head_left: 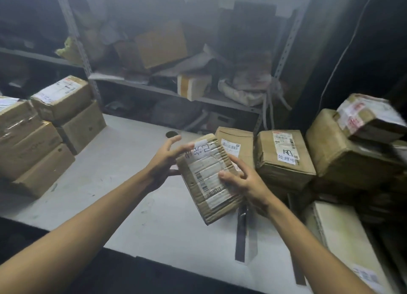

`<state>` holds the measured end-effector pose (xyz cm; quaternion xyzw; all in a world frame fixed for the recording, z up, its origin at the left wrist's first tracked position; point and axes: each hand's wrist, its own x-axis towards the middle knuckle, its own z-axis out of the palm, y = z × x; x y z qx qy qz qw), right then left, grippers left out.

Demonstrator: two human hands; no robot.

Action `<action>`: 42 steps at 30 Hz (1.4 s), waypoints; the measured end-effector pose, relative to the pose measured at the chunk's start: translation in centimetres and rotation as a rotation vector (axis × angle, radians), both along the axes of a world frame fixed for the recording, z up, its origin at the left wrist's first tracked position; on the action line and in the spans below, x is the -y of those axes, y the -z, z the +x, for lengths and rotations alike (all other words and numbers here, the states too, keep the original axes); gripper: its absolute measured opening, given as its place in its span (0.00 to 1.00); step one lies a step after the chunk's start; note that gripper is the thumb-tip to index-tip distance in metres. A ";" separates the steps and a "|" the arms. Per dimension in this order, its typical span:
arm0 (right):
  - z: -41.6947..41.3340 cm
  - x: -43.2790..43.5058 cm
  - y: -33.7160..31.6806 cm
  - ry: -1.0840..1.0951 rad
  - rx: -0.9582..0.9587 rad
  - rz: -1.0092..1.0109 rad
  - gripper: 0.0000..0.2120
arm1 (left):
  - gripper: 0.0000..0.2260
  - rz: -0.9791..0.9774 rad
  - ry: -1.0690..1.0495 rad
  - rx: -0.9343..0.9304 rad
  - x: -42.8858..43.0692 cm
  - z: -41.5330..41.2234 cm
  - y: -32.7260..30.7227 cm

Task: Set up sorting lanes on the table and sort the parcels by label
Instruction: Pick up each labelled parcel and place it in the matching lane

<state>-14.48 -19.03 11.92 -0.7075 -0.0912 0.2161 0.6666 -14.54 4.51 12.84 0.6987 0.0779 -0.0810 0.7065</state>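
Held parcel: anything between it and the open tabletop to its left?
Nothing visible. The left hand and right hand hold the parcel above the table; the surface leftward is bare up to the left stack. A dark strip lies off to the right.

One wide-angle view, worn on the head, looks forward and down across the tabletop (110,150) toward the shelving (154,89) behind it (its uprights splay outward toward the top). The left hand (161,163) and right hand (244,183) reach in from the bottom corners, holding the parcel (204,179) close, mid-frame.
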 end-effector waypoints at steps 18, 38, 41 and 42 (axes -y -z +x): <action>-2.5 17.3 2.4 -0.073 -0.033 -0.225 0.30 | 0.31 0.149 0.492 -0.078 16.8 -1.2 0.8; -4.3 25.6 2.9 0.611 0.073 0.272 0.41 | 0.23 -0.276 0.228 -0.138 27.4 -4.7 2.5; -5.4 26.2 2.8 0.647 0.094 0.238 0.47 | 0.20 -0.158 0.369 -0.027 28.7 -3.9 1.6; -5.8 26.2 2.9 0.648 0.094 0.244 0.50 | 0.24 -0.153 0.406 -0.018 29.2 -3.7 1.3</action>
